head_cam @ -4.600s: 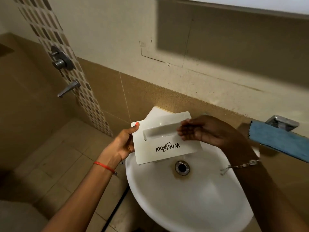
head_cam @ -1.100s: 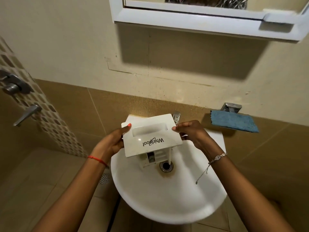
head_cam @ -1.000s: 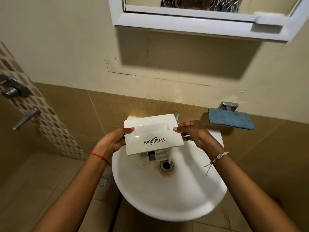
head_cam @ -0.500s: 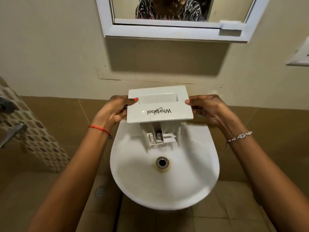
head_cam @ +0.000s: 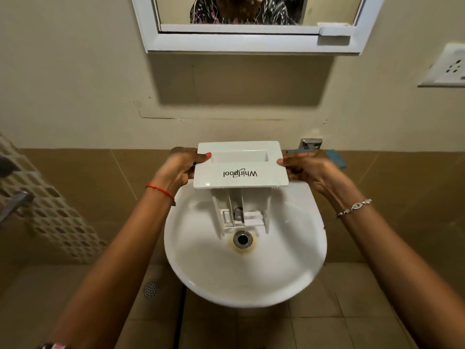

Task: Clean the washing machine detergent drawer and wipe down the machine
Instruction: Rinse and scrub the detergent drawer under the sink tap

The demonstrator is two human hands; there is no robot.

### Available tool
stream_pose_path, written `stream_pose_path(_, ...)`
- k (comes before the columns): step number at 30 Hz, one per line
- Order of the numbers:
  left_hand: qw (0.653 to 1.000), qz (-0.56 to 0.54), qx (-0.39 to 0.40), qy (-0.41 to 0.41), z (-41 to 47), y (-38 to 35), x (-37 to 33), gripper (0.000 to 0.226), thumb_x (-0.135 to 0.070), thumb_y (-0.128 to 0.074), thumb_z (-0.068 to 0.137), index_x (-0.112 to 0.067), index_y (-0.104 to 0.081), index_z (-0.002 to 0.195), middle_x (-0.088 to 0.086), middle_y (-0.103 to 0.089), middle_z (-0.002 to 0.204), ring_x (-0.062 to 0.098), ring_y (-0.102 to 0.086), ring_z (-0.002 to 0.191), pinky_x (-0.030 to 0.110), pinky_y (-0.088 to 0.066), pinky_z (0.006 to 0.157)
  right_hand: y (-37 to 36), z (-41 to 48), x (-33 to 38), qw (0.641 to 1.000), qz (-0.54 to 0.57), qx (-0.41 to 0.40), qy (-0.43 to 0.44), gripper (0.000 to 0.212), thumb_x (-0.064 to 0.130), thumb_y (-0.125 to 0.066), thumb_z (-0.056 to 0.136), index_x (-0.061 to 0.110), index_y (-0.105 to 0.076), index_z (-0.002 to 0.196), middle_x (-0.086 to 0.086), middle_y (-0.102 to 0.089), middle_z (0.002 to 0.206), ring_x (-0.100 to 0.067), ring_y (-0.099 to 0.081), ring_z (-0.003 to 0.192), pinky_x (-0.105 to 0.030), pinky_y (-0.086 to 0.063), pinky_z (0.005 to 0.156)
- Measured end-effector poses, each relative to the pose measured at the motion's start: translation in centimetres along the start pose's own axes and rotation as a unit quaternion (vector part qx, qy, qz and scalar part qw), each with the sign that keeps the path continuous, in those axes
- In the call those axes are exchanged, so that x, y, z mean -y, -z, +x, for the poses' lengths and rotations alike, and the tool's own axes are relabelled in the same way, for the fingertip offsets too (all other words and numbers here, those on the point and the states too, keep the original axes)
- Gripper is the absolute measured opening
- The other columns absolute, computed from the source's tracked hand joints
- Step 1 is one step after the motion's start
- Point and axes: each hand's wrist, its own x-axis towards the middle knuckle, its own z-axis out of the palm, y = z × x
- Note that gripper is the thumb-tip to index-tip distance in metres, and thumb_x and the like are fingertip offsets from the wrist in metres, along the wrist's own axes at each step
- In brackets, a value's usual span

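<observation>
The white detergent drawer (head_cam: 240,170) with an upside-down Whirlpool logo on its front panel is held above the white sink (head_cam: 289,260). Its compartment body points down into the basin, ending just above the drain (head_cam: 242,239). My left hand (head_cam: 180,167) grips the panel's left edge, thumb on the front face. My right hand (head_cam: 305,167) grips the right edge. A blue cloth (head_cam: 336,158) lies behind my right hand, mostly hidden.
A white-framed mirror (head_cam: 251,41) hangs above on the beige wall. A chrome fitting (head_cam: 310,143) sits by the cloth. A wall socket (head_cam: 448,68) is at the right. Shower taps (head_cam: 15,202) on a mosaic strip are at the left. A floor drain (head_cam: 151,289) lies below.
The drawer has risen and turned so its body now hangs down into the basin. My view has swung up and centred on the sink. Both hands keep hold of the panel edges.
</observation>
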Motion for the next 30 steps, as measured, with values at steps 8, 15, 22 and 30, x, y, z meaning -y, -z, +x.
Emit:
stream_pose_path(8, 0.999, -0.031, 0.012, 0.029, 1.0, -0.4, 0.3, 0.004, 0.000, -0.056, 0.089, -0.003, -0.059, 0.088, 0.007, -0.063, 0.095, 0.011, -0.063, 0.052, 0.025, -0.056, 0.064, 0.1, 0.9, -0.2, 1.000, 0.003, 0.011, -0.016, 0.017, -0.006, -0.069, 0.075, -0.005, -0.065, 0.092, -0.013, -0.067, 0.071, -0.022, -0.057, 0.063, -0.025, -0.054, 0.052)
stream_pose_path(15, 0.994, -0.110, 0.019, 0.013, 1.5, 0.6, -0.5, 0.006, -0.003, -0.058, 0.087, -0.007, -0.061, 0.084, 0.000, -0.070, 0.057, 0.007, -0.065, 0.048, 0.018, -0.052, 0.043, 1.1, 1.9, 0.3, 0.993, 0.114, 0.038, 0.009, 0.007, -0.005, -0.069, 0.073, -0.002, -0.066, 0.079, -0.006, -0.069, 0.059, -0.011, -0.058, 0.045, -0.015, -0.041, 0.038)
stream_pose_path(22, 0.996, -0.063, 0.020, 0.053, 1.6, 0.1, 1.9, 0.015, -0.001, -0.059, 0.087, -0.008, -0.056, 0.074, 0.002, -0.066, 0.057, 0.008, -0.063, 0.046, 0.020, -0.053, 0.045, 1.5, 1.9, -1.6, 0.997, -0.006, 0.052, -0.049, 0.018, -0.003, -0.072, 0.072, -0.008, -0.065, 0.089, -0.016, -0.072, 0.073, -0.023, -0.067, 0.059, -0.030, -0.060, 0.058)
stream_pose_path(30, 0.999, -0.012, -0.019, 0.049, 1.9, -1.2, 4.7, 0.006, 0.004, -0.061, 0.083, 0.000, -0.062, 0.087, 0.011, -0.059, 0.079, 0.014, -0.062, 0.048, 0.019, -0.050, 0.041, 0.8, 2.5, -4.3, 0.989, -0.115, 0.048, -0.076, 0.018, -0.006, -0.067, 0.078, -0.016, -0.061, 0.091, -0.016, -0.067, 0.064, -0.019, -0.062, 0.047, -0.026, -0.057, 0.050)
